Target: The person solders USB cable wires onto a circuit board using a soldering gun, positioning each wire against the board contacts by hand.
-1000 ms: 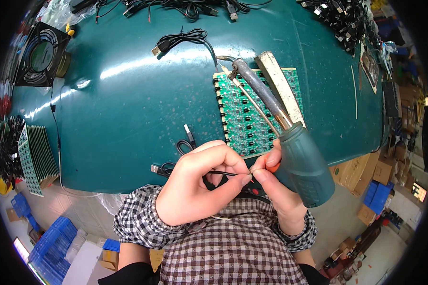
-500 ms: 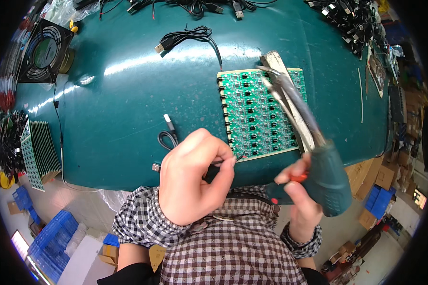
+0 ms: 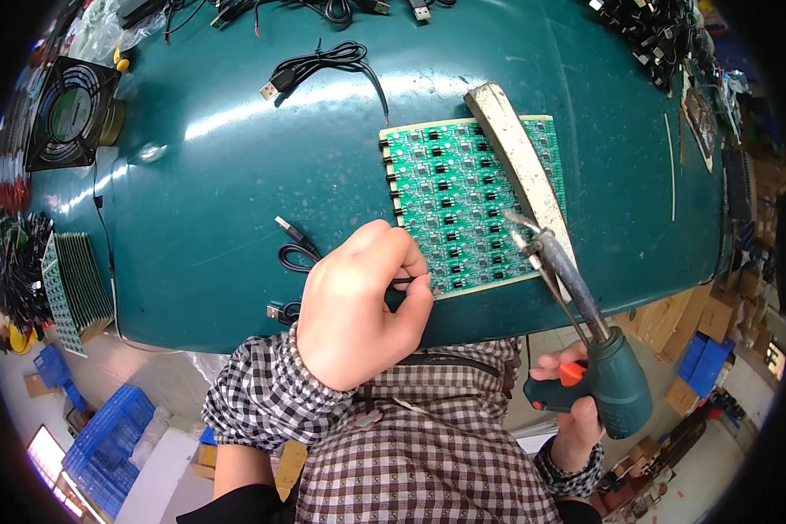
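Note:
My left hand (image 3: 362, 306) pinches the end of a black USB cable (image 3: 295, 255) at the near left corner of a green circuit board panel (image 3: 445, 205). The cable's looped part and plugs lie left of that hand. In my right hand (image 3: 576, 419) is a dark green soldering gun (image 3: 618, 384) with an orange-red trigger. Its metal tip and thin feed tube point up and left, over the panel's right part. A pale worn metal bar (image 3: 520, 153) lies slantwise across the panel. Small black parts line the panel's left edge and middle.
Another coiled USB cable (image 3: 323, 65) lies beyond the panel. A black fan (image 3: 72, 113) stands at the far left, with a stack of circuit panels (image 3: 79, 284) nearer. Cable heaps (image 3: 646, 39) fill the far right. Blue crates (image 3: 105, 445) are on the floor.
The soldering gun has come nearer to me and down, its tip drawing back from the panel's far part. My left hand keeps its pinch. The whole view has shifted slightly.

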Demonstrator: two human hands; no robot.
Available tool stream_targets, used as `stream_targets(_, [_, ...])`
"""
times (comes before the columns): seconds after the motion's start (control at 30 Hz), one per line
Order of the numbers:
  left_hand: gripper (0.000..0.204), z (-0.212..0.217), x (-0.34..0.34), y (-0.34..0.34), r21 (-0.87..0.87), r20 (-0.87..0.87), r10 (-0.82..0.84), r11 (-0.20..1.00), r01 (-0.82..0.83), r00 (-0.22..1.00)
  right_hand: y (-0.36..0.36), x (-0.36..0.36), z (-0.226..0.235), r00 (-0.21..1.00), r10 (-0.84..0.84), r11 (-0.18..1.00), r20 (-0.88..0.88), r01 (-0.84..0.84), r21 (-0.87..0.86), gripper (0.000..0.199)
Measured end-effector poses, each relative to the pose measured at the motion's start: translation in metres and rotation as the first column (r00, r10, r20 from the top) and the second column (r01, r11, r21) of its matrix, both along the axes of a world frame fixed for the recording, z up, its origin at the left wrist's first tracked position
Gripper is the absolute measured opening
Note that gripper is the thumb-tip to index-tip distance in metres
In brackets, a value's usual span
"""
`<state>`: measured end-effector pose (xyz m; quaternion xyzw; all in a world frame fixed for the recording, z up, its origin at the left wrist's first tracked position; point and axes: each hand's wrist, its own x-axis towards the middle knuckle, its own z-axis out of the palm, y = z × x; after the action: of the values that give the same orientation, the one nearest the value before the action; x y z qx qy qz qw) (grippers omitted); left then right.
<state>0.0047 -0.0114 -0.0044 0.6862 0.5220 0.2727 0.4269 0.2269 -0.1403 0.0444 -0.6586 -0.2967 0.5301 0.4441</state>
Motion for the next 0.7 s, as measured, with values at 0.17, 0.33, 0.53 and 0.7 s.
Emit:
stream_targets(0.17, [0.011, 0.002, 0.0, 0.004, -0.026, -0.01, -0.015, 1.0, 0.014, 1.0, -0.004, 0.004, -0.004, 1.0, 0.006, 1.0, 0.01, -0.006, -0.002, 0.075])
stream_targets(0.33, [0.011, 0.002, 0.0, 0.003, -0.034, 0.0, -0.001, 0.999, 0.001, 1.0, -0.005, 0.005, -0.004, 1.0, -0.009, 1.0, -0.001, 0.009, -0.013, 0.071])
stream_targets(0.53, [0.012, -0.002, 0.004, -0.001, -0.003, -0.012, 0.027, 1.0, -0.027, 1.0, -0.01, 0.008, -0.001, 0.999, 0.045, 0.996, -0.006, -0.046, -0.075, 0.064])
stream_targets(0.7, [0.013, -0.001, 0.004, -0.002, -0.005, -0.031, 0.035, 0.999, -0.036, 0.999, -0.018, 0.016, 0.0, 0.988, 0.005, 0.993, -0.156, -0.023, -0.118, 0.065])
